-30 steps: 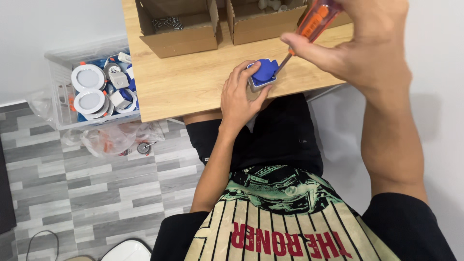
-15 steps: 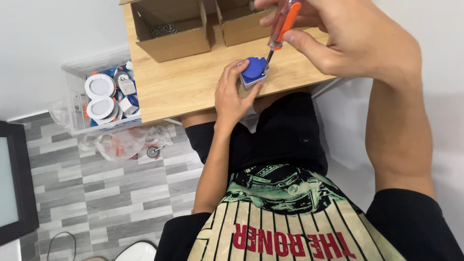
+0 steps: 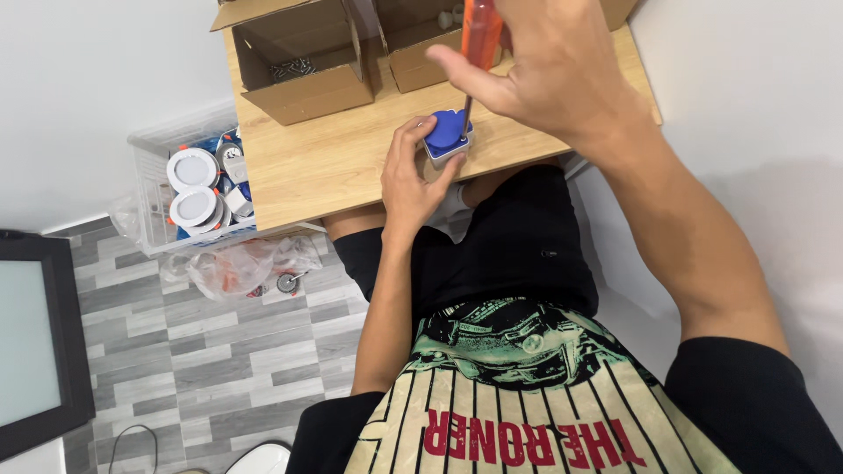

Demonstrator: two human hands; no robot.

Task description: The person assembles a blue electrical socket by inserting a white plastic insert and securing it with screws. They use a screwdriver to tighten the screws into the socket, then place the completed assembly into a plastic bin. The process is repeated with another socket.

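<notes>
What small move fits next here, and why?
Probably turn the screwdriver: its tip already sits upright on the blue part, which the left hand steadies on the table, while the right hand grips the handle.

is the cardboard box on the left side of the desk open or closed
Open. The box has its flaps folded outward, and its inside shows, with something small and dark on the bottom.

Grey plank floor (image 3: 219, 369), white walls (image 3: 88, 88), wooden table (image 3: 334, 158)
</notes>
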